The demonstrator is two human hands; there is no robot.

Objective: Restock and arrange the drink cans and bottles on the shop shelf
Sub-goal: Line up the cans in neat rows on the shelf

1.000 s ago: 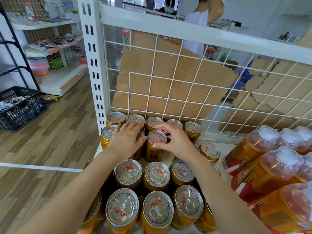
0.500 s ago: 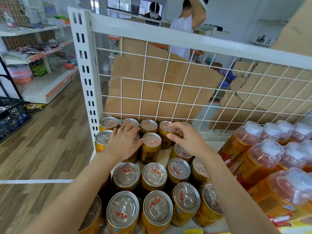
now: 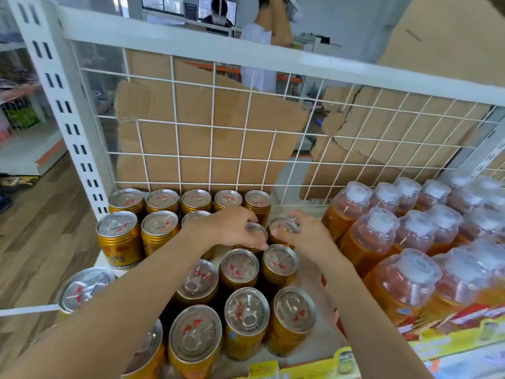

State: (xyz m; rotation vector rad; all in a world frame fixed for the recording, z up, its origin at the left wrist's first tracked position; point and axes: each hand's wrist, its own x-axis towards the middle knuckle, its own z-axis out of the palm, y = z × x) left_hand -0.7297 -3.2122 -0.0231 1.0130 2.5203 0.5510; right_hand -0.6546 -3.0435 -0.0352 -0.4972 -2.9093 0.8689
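Since 1 s ago both hands have slid right, staying just in front of the back row [image 3: 195, 199]. Left hand [image 3: 229, 228] grips 1 can [image 3: 256, 232] by its rim. Right hand [image 3: 308, 237] grips the neighbour [image 3: 282, 226]. Judged: row 2 is closing up.

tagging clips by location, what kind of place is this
Most likely a small shop: rows of gold drink cans and wrapped bottles fill a white wire-backed shelf, stocked in neat blocks as if for sale.

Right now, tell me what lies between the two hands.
Head view: the left can, held by the left hand, and the right can, held by the right hand, side by side.
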